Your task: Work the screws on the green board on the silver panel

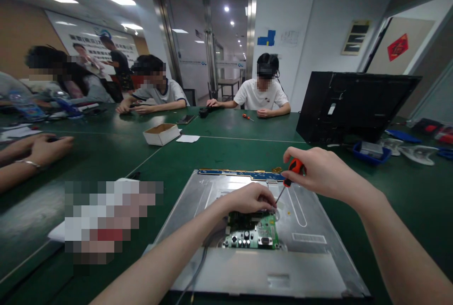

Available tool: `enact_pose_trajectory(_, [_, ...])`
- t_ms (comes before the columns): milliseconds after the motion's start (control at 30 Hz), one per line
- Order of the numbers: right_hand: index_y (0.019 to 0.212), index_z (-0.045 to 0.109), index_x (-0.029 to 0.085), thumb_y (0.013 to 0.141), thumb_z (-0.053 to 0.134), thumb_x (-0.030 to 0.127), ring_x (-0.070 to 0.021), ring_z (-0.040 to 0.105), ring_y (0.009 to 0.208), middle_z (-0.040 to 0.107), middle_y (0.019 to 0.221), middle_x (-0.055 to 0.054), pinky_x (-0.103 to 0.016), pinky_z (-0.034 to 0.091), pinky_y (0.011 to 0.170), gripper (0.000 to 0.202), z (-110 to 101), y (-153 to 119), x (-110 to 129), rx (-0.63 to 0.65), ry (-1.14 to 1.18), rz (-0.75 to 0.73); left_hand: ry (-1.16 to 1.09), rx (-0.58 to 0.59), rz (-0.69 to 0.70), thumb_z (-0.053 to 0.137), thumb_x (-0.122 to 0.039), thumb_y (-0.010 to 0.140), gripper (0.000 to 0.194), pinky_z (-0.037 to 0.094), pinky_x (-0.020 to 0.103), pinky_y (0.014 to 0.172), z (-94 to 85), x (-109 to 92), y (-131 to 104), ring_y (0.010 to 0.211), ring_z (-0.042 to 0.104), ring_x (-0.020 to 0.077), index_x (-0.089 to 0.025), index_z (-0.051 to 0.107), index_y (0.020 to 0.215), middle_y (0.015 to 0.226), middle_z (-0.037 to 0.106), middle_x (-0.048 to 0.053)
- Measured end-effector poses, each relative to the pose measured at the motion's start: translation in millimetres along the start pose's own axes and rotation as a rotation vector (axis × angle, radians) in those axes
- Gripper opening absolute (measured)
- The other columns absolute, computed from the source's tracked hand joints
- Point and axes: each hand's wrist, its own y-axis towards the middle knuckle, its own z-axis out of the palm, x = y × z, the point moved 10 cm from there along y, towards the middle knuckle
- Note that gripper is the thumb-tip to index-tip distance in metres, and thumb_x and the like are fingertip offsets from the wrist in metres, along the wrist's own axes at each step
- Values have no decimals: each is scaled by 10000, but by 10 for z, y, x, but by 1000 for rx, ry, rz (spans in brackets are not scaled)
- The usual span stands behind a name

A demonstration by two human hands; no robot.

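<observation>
Pinching the orange-and-black screwdriver (pixel 296 165) in the right hand (pixel 314 169), near the green circuit board (pixel 260 230) on the flat silver metal panel (pixel 311 222). Curling the left hand (pixel 252 197) by the slanted shaft (pixel 281 195) (cannot tell if holding anything). Could slip from leaning and poke fingers.

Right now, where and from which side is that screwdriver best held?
Probably by its thick orange-and-black handle, from above and the right, where the right hand has it. The screwdriver tilts, handle end up and to the right, while its thin shaft slopes down toward the left hand, so coming from the left would likely be crowded.
</observation>
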Motion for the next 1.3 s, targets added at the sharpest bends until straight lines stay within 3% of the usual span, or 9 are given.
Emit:
enact_pose_trajectory(300, [942,598,250,834,617,373,-182,601,608,662,703,3,-243,323,503,165,-87,-28,-56,-33,43,9,327,-264,-99,593,-211,903,123,436,265,770,-614,-141,-178,881,628,199,-155,691,952,956,708,62])
enact_pose_trajectory(467, [933,600,252,836,613,366,-173,599,583,656,688,9,-237,325,487,151,-131,-46,-84,-53,45,4,441,-284,-260,579,-231,898,133,422,272,736,-838,10,-469,861,619,209,-161,686,933,943,701,66])
enact_pose_trajectory(567, [937,602,251,847,608,372,-172,599,583,650,677,11,-240,340,499,150,-162,-63,-90,-62,49,-6,427,-260,-288,575,-211,880,124,420,257,697,-806,91,-605,824,623,201,-164,690,892,912,706,54])
enact_pose_trajectory(733, [943,600,251,848,614,378,-177,599,598,649,692,8,-242,346,511,159,-202,-83,-103,-64,49,4,349,-163,-300,551,-180,865,165,425,263,759,-595,239,-716,875,615,205,-169,704,925,942,682,55])
enact_pose_trajectory(1067, [946,603,249,841,617,364,-171,597,575,653,693,4,-238,338,505,156,-177,-71,-76,-68,61,-14,314,-220,-244,543,-141,826,130,426,254,691,-495,326,-809,770,584,177,-170,665,860,830,666,35])
enact_pose_trajectory(1300, [937,598,249,840,622,369,-172,597,587,656,704,2,-238,340,501,156,-109,-49,-52,-31,70,-11,272,-247,-206,510,-129,850,164,445,270,737,-459,290,-804,804,599,186,-173,668,844,840,673,44])
